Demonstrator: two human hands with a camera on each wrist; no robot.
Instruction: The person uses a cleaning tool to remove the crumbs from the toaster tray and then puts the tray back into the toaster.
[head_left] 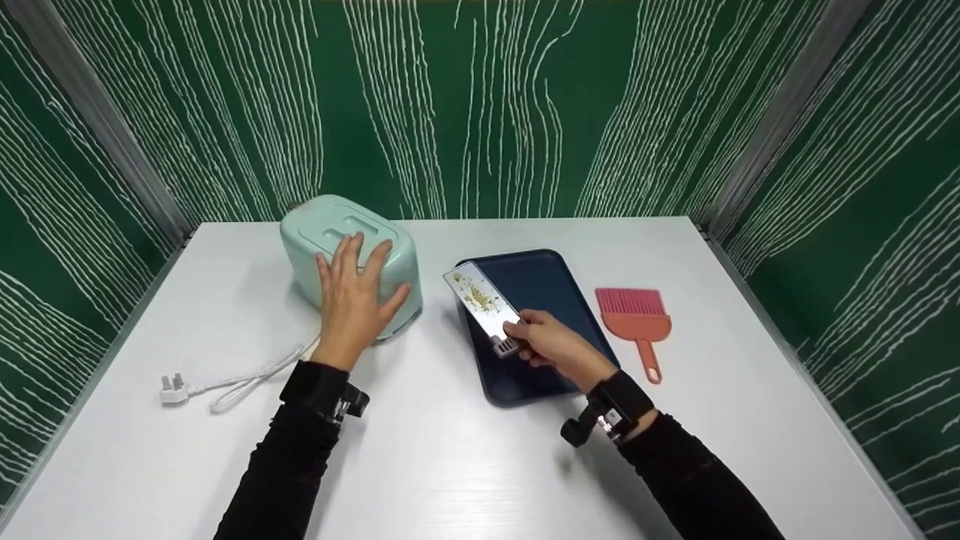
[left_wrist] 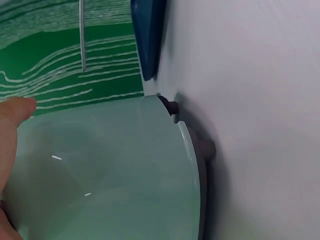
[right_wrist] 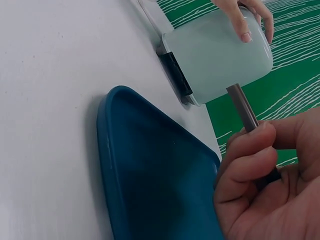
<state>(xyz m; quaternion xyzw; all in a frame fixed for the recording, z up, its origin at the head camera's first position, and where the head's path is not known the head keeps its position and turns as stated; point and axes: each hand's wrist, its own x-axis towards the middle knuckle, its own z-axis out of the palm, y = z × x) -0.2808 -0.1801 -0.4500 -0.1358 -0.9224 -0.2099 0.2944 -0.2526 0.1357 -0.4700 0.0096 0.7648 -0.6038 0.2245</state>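
A mint-green toaster stands at the back left, its two slots facing up. My left hand rests on its top edge and side, fingers spread and fairly straight; the thumb shows in the left wrist view. With thumb and curled fingers, my right hand pinches the vented end of a flat metal crumb tray. Yellowish crumbs lie on its upper face. The crumb tray is held over the left part of a dark blue rectangular tray, and in the right wrist view its grey end sticks out of the fist.
On the right of the white table lies a small brush with red bristles set in an orange dustpan. The toaster's white cord and three-pin plug lie at the left. Green patterned panels enclose the table.
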